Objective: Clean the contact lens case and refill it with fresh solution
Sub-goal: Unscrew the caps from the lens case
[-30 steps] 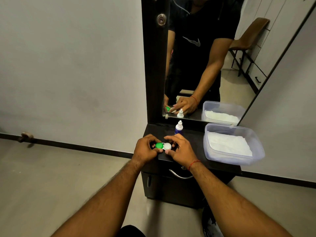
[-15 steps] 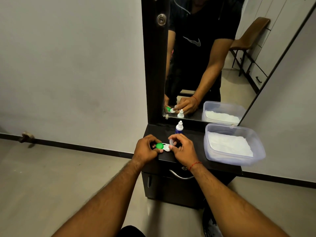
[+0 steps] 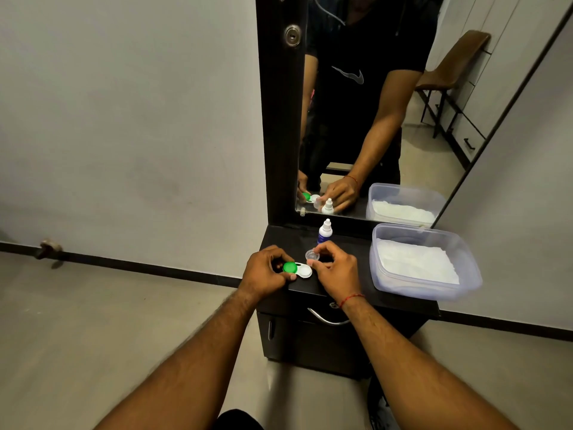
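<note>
- Pinning the lens case (image 3: 299, 270) down near the front edge of the cabinet top (image 3: 288, 240) with the left hand (image 3: 263, 271), fingers and thumb curled round the end under the green cap (image 3: 290, 267).
- Pinching a small clear cap (image 3: 312, 255) between thumb and fingertips of the right hand (image 3: 336, 271), off its well and held just above and behind it.
- Running left to right, as to the long axis of the case: green end inside the left grip, uncovered white well toward the right hand, just beside it.
- Judged nearer to the open well: the right hand, though probably only after setting the cap down.
- Standing upright just behind the right hand: solution bottle (image 3: 325, 232), white nozzle, dark blue label, soft-sided by the look.
- Further right, apart from the hands: clear plastic tub (image 3: 415, 291) with rounded corners, holding a folded white cloth or tissue (image 3: 415, 262); cannot tell which.
- Hard, smooth plastic for case and caps; round, shallow, likely slippery once wet.
- Dark, flat, faintly glossy top; mirror (image 3: 434, 169) behind, doubling hands and bottle.
</note>
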